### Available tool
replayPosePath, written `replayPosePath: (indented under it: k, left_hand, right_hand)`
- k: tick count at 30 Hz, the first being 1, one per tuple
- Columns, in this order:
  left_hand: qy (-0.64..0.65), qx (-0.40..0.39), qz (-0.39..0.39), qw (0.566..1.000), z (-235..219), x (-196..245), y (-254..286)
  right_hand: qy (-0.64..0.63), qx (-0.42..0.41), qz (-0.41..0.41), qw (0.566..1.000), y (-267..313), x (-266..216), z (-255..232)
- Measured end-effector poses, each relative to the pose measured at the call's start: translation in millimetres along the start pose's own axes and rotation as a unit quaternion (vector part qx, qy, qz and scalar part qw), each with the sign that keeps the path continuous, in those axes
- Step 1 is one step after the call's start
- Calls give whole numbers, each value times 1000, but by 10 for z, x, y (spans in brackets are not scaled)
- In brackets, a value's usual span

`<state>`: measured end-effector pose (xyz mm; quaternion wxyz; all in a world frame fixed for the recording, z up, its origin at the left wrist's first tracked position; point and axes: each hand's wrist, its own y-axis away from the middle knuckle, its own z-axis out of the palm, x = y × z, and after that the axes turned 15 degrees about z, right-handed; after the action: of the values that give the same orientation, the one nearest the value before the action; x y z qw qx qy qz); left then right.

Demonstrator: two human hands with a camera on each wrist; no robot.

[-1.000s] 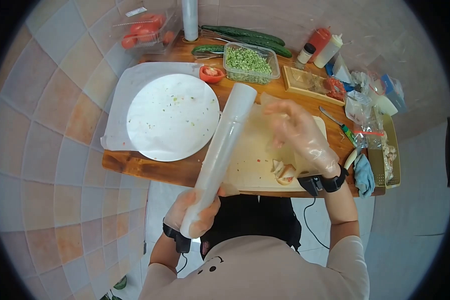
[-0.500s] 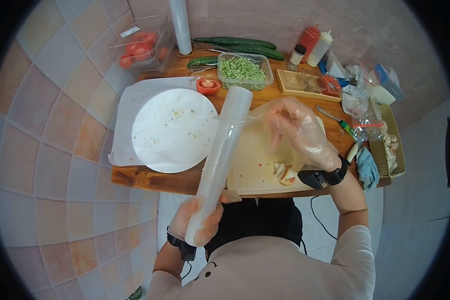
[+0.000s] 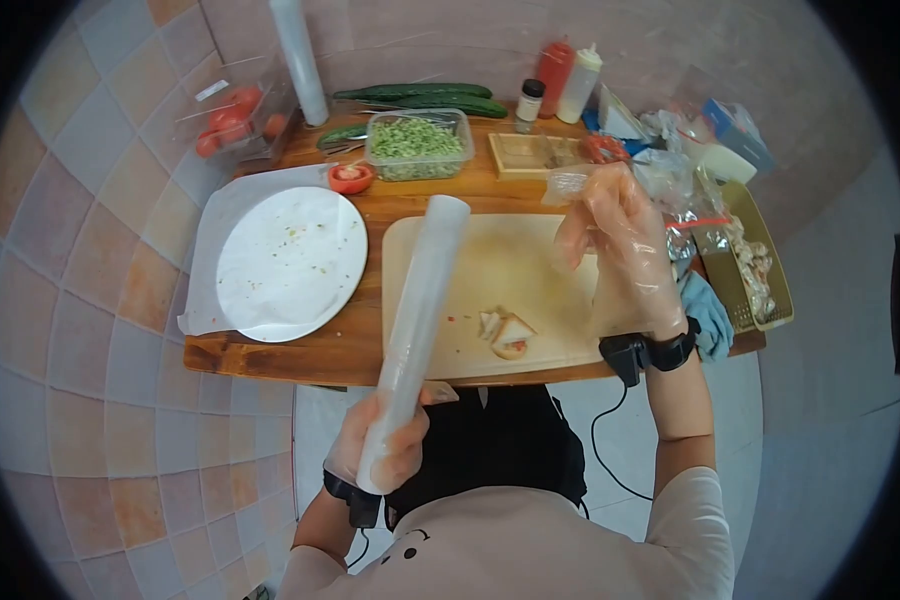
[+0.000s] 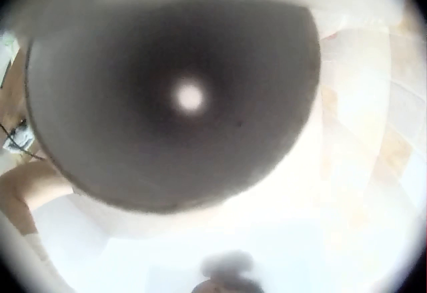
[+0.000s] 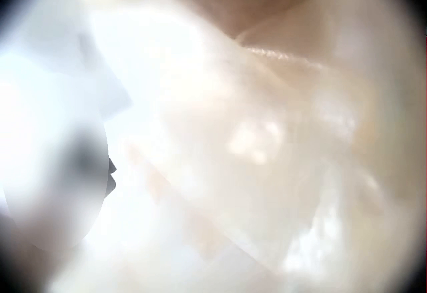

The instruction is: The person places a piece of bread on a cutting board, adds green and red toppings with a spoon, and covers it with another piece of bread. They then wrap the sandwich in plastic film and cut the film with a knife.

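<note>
In the head view my gloved left hand (image 3: 378,440) grips the lower end of a long roll of plastic wrap (image 3: 415,325), tilted up and away over the board's near left side. The roll's hollow core (image 4: 187,159) fills the left wrist view. My right hand (image 3: 625,250), in a loose clear glove, is raised over the board's right side. Its curled fingers pinch a clear film (image 3: 568,186) that shows at the fingertips. The right wrist view is blurred by pale plastic. Below lies a cutting board (image 3: 525,250) with a cut piece of filled bread (image 3: 510,335).
At left stands a white round plate (image 3: 290,270) with green crumbs. Behind are a half tomato (image 3: 351,178), a tub of chopped greens (image 3: 418,145), cucumbers (image 3: 430,103) and sauce bottles (image 3: 578,85). A basket (image 3: 765,290) and blue cloth (image 3: 705,315) sit at right.
My right hand has moved right, away from the roll, with the film drawn out between them. My left hand keeps its grip on the roll. The head view has shifted right.
</note>
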<state>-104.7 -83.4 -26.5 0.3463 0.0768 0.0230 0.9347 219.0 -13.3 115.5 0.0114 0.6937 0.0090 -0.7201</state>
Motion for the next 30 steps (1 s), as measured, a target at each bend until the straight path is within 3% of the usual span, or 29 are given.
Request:
replayPosePath:
  k: [3,9,15,19,22,25,26,29,30]
  left_hand:
    - [-27,-52,-34,998,73,-161,-1]
    - [-54,-55,-75,994,155,-349,-6]
    - [-114,8,-11,993,397,-478,0]
    - [-166,2,29,986,490,-512,-85]
    - [-181,18,57,982,581,-518,-172]
    - [-243,58,104,963,750,-541,-278]
    - [-265,57,112,956,757,-521,-346]
    - [-256,77,134,954,914,-587,-631]
    - [-255,74,137,954,945,-619,-734]
  right_hand:
    - [30,4,46,999,255,-27,-140]
    - [46,33,90,994,502,107,-375]
    - [36,142,85,986,389,210,-939]
    - [-6,92,116,989,330,263,-1236]
    - [71,128,100,984,267,311,-1553]
    - [207,234,49,949,318,255,-1798]
    - [319,249,30,914,358,223,-1878]
    - [586,160,-10,794,268,501,-2258]
    - [628,86,-49,772,233,621,-2376]
